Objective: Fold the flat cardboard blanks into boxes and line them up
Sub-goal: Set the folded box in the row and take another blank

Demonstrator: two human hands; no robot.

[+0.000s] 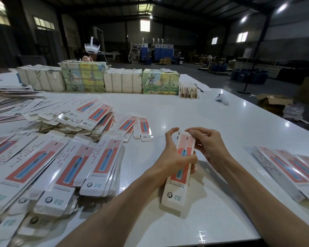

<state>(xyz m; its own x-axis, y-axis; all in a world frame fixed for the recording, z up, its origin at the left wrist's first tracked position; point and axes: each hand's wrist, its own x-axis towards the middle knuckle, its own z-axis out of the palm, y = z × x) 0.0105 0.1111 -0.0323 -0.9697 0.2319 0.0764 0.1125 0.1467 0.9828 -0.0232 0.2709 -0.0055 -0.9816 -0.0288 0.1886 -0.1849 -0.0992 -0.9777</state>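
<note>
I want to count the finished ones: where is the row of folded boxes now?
In the head view, the row of folded boxes lies at the right edge of the white table, right of the right hand pinching the held box.

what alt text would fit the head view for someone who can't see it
Two hands hold a long, narrow toothbrush carton over a white table: the left hand grips its middle, the right hand pinches its top end. Piles of flat blanks lie to the left, a row of folded boxes to the right, and wrapped bundles line the far edge.
</note>
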